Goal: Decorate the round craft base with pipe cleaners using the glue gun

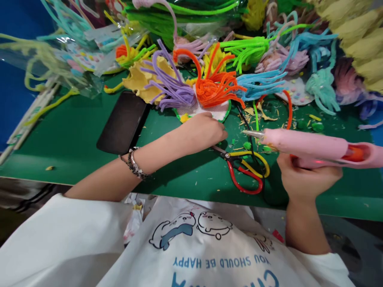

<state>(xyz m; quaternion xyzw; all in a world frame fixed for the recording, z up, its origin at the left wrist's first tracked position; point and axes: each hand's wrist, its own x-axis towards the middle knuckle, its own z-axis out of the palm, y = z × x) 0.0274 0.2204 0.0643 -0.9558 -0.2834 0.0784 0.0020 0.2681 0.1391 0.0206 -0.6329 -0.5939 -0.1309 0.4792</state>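
My right hand (pixel 305 175) is wrapped round the handle of a pink hot glue gun (pixel 308 143), its metal nozzle pointing left. My left hand (pixel 203 129) is curled closed over the near edge of a white pad with a green rim (pixel 223 113); whatever its fingers hold is hidden. On and beside this pad lie bundles of bent pipe cleaners: a purple bundle (pixel 176 93), an orange bundle (pixel 215 89) and a blue bundle (pixel 260 83). Scissors (pixel 245 171) with one red and one yellow handle rest between my hands, their blades partly under the left.
A black phone (pixel 124 121) lies left of my left forearm. Green pipe cleaners (pixel 191 16), plastic bags and more bundles crowd the back of the green table (pixel 68 139). A black cable (pixel 249 135) runs by the scissors, among green and yellow scraps. White sticks (pixel 32 113) lie at left.
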